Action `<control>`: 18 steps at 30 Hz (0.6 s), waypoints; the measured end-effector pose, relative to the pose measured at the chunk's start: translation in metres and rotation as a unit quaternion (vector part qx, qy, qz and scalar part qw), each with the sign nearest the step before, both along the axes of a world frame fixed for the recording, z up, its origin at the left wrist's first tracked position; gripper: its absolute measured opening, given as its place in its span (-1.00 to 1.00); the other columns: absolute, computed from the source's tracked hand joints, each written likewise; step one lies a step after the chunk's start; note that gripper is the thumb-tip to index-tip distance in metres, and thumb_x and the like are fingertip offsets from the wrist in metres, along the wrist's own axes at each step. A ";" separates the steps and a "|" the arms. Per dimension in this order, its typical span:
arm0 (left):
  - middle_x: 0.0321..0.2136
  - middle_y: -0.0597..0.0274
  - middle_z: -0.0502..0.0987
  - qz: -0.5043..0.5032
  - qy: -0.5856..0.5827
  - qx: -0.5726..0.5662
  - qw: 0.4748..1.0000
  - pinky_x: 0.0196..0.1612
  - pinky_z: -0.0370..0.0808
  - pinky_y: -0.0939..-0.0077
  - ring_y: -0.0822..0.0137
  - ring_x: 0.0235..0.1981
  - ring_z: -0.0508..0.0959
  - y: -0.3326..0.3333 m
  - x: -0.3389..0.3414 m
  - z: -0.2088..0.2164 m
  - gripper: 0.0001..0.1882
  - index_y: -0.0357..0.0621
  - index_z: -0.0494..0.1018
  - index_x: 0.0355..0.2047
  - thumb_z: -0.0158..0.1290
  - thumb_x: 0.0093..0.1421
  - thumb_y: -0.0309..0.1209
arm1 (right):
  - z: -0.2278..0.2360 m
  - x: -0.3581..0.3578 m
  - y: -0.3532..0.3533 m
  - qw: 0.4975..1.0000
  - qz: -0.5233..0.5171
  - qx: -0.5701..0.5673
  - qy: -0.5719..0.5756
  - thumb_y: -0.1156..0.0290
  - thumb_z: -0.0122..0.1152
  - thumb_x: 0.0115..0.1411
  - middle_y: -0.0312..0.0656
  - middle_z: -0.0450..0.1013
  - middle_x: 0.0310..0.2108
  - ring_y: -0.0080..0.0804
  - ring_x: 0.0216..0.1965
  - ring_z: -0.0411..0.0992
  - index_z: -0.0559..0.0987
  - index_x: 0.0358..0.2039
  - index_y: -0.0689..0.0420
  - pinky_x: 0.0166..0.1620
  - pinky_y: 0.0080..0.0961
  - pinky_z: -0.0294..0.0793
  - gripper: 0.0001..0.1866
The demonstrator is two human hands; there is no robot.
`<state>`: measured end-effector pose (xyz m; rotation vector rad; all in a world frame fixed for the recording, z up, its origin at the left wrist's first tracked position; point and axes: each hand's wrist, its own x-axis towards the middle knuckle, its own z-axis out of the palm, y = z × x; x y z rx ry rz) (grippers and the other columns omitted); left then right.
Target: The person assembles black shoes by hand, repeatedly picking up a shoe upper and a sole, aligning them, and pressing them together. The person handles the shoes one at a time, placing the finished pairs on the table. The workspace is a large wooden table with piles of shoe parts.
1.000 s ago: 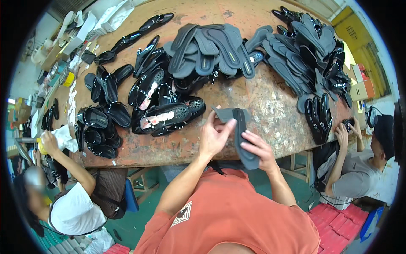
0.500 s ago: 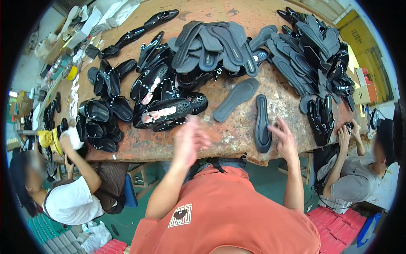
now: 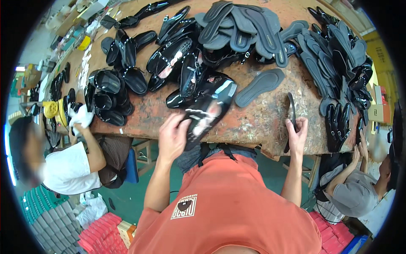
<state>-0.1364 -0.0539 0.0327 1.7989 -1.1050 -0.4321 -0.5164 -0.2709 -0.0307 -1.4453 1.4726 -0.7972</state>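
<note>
My left hand [image 3: 172, 137] grips a glossy black shoe upper [image 3: 207, 112] with studs and a pale lining, at the near edge of the worn brown table [image 3: 253, 122]. A dark grey insole [image 3: 292, 113] stands on its edge near the table's front rim, held by my right hand [image 3: 298, 134]. A second grey insole [image 3: 260, 86] lies flat on the table between the two hands, a little farther back.
A heap of grey insoles [image 3: 241, 25] lies at the back, black shoe uppers [image 3: 169, 55] to its left, and more soles and uppers [image 3: 338, 63] at the right. One person [image 3: 67, 165] sits at the left, another [image 3: 359, 186] at the right. Red boxes [image 3: 101, 230] lie stacked on the floor.
Both hands held one insole a second ago. An insole now lies flat on the table, the right hand holds one on edge, and the left hand has taken a black shoe upper.
</note>
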 end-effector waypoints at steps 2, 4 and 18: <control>-0.29 0.01 0.58 -0.108 -0.038 -0.015 0.993 -0.12 0.56 0.26 -0.02 -0.24 0.62 -0.021 -0.002 -0.023 -0.89 -0.32 0.60 -0.16 0.19 0.35 -0.53 | 0.025 0.021 0.001 0.996 0.077 -0.049 -0.014 0.49 0.43 0.28 -0.42 0.33 -0.28 -0.69 -0.30 0.24 0.41 -0.11 0.08 -0.25 -0.59 0.26 -0.68; -0.29 0.04 0.58 -0.202 -0.095 0.014 0.975 -0.12 0.57 0.15 -0.03 -0.21 0.63 -0.044 -0.004 -0.040 -0.86 -0.23 0.63 -0.15 0.23 0.33 -0.44 | 0.050 0.033 -0.004 0.991 0.134 0.005 -0.012 0.51 0.42 0.26 -0.42 0.33 -0.28 -0.68 -0.28 0.26 0.43 -0.11 0.10 -0.22 -0.61 0.27 -0.69; -0.16 0.10 0.67 0.119 0.430 0.067 0.892 -0.16 0.67 0.55 0.42 -0.27 0.71 0.016 -0.045 -0.069 -0.53 -0.45 0.49 0.21 0.30 0.35 -0.52 | 0.080 0.141 -0.034 0.663 0.666 -0.293 0.179 0.46 0.40 0.08 -0.24 0.59 -0.03 -0.19 0.02 0.50 0.77 -0.05 0.01 0.11 -0.21 0.47 -0.64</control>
